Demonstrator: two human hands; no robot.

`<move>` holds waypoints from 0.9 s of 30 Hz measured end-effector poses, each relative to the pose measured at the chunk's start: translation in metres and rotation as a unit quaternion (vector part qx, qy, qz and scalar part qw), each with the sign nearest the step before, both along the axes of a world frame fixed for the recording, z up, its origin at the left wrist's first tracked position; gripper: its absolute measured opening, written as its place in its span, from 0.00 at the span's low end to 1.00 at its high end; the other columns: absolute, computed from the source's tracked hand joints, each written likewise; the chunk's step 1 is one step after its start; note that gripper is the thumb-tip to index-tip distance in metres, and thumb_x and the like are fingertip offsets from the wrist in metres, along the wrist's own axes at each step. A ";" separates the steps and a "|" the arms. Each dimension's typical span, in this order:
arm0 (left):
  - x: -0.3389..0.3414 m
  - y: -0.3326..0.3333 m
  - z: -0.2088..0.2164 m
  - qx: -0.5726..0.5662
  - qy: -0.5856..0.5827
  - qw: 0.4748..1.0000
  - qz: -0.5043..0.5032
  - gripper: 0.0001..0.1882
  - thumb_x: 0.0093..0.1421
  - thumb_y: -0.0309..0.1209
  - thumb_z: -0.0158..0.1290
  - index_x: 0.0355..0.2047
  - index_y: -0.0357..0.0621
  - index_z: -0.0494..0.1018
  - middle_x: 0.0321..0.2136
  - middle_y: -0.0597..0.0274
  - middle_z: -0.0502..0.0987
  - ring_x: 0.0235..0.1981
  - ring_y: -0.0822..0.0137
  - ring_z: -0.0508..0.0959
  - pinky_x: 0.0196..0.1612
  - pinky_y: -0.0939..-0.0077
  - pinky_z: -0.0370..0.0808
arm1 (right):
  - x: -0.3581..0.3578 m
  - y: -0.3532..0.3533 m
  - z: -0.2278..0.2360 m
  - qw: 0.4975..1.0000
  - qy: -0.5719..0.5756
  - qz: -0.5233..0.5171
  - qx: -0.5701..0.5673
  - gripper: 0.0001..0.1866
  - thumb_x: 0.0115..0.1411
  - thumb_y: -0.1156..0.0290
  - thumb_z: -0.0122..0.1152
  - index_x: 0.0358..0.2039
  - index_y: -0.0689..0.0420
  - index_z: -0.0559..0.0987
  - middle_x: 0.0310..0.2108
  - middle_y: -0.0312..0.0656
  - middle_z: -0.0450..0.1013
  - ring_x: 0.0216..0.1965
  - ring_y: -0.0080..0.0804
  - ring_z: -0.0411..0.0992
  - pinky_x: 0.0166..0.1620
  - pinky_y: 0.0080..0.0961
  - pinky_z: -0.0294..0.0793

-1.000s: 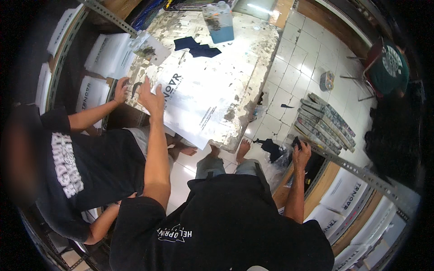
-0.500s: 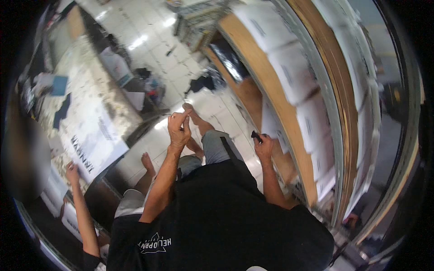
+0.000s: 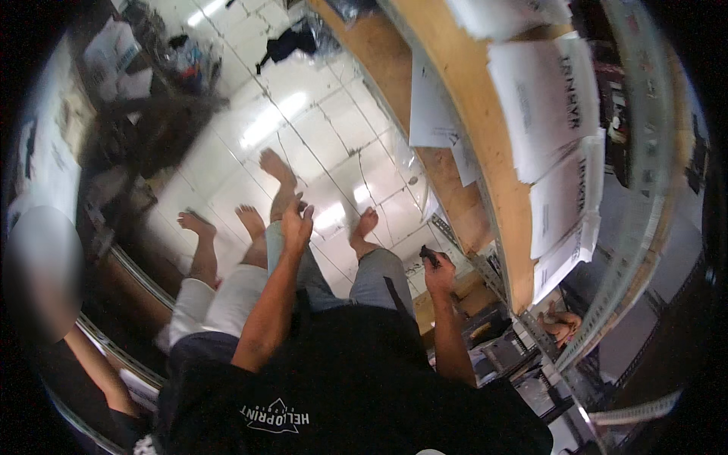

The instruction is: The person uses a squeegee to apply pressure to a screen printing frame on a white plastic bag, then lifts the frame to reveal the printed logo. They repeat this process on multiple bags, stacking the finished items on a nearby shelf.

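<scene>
My left hand (image 3: 294,227) is in front of my body, above the tiled floor. Its fingers are curled, and a small dark spot shows near the fingertips, too small to make out. Lower on the right, my right hand (image 3: 440,277) grips a small black object (image 3: 429,256) whose kind I cannot tell. That hand is beside the wooden shelf, apart from it. White printed packages (image 3: 540,114) are stacked on the shelf, beyond my right hand.
The wooden shelf rack (image 3: 447,98) with metal uprights curves along the right. At my left stands a person in white shorts (image 3: 220,307). Black cloth and clear plastic (image 3: 292,44) lie on the white tiles (image 3: 227,159). A blurred worktable (image 3: 57,167) is at far left.
My view has turned and moved along the shelf; the packages now look closer and the worktable has slid to the left rim. My right hand still grips the black object.
</scene>
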State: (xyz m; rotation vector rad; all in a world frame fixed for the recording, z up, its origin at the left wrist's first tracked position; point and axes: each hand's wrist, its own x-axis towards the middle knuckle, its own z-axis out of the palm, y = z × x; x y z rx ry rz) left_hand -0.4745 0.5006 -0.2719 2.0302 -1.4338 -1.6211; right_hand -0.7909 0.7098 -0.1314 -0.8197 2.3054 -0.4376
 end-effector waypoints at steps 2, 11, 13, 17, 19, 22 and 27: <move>-0.054 0.027 -0.017 -0.039 0.010 0.999 -0.008 0.26 0.60 0.32 0.58 0.59 0.40 0.72 0.43 0.45 0.80 0.45 0.52 0.80 0.51 0.62 0.75 | -0.015 0.039 -0.034 0.999 -0.043 -0.010 -0.005 0.14 0.55 0.76 0.67 0.43 0.60 0.83 0.36 0.48 0.78 0.36 0.41 0.78 0.40 0.35 0.78; -0.378 0.095 -0.102 -0.329 0.157 0.891 -0.270 0.27 0.57 0.37 0.62 0.56 0.47 0.73 0.58 0.56 0.72 0.59 0.52 0.71 0.59 0.52 0.66 | -0.048 0.217 -0.075 0.980 0.059 0.110 0.155 0.15 0.58 0.72 0.66 0.44 0.64 0.82 0.36 0.51 0.80 0.40 0.39 0.79 0.42 0.36 0.77; -0.436 0.094 -0.126 -0.345 0.108 0.876 -0.320 0.29 0.57 0.39 0.61 0.60 0.53 0.71 0.60 0.59 0.70 0.62 0.55 0.66 0.61 0.54 0.62 | -0.052 0.256 -0.076 0.981 -0.018 -0.010 0.193 0.16 0.57 0.72 0.67 0.45 0.65 0.82 0.38 0.51 0.79 0.42 0.39 0.78 0.43 0.34 0.77; -0.498 0.100 -0.175 -0.437 0.052 0.840 -0.318 0.23 0.54 0.41 0.59 0.51 0.58 0.78 0.57 0.66 0.71 0.61 0.62 0.66 0.60 0.60 0.58 | -0.054 0.339 -0.076 0.975 -0.007 -0.083 0.205 0.16 0.56 0.76 0.67 0.46 0.65 0.82 0.43 0.48 0.78 0.43 0.38 0.78 0.45 0.31 0.78; -0.508 0.106 -0.182 -0.432 0.038 0.826 -0.361 0.17 0.53 0.42 0.58 0.44 0.60 0.82 0.55 0.69 0.72 0.59 0.63 0.67 0.58 0.59 0.59 | -0.055 0.357 -0.081 0.974 -0.014 -0.091 0.208 0.15 0.57 0.78 0.66 0.46 0.65 0.82 0.43 0.47 0.78 0.43 0.37 0.78 0.46 0.31 0.78; -0.510 0.116 -0.184 -0.466 0.063 0.820 -0.328 0.09 0.52 0.41 0.57 0.33 0.61 0.83 0.47 0.71 0.75 0.54 0.65 0.70 0.54 0.58 0.61 | -0.054 0.364 -0.086 0.979 -0.062 -0.107 0.161 0.14 0.58 0.80 0.64 0.46 0.66 0.81 0.42 0.48 0.79 0.44 0.36 0.78 0.47 0.31 0.78; -0.499 0.176 -0.147 -0.504 0.200 0.753 -0.373 0.06 0.54 0.36 0.53 0.32 0.57 0.76 0.33 0.68 0.76 0.41 0.61 0.75 0.43 0.61 0.69 | -0.051 0.345 -0.088 0.990 -0.065 -0.053 0.114 0.13 0.58 0.82 0.63 0.45 0.67 0.81 0.41 0.50 0.80 0.43 0.37 0.79 0.50 0.31 0.78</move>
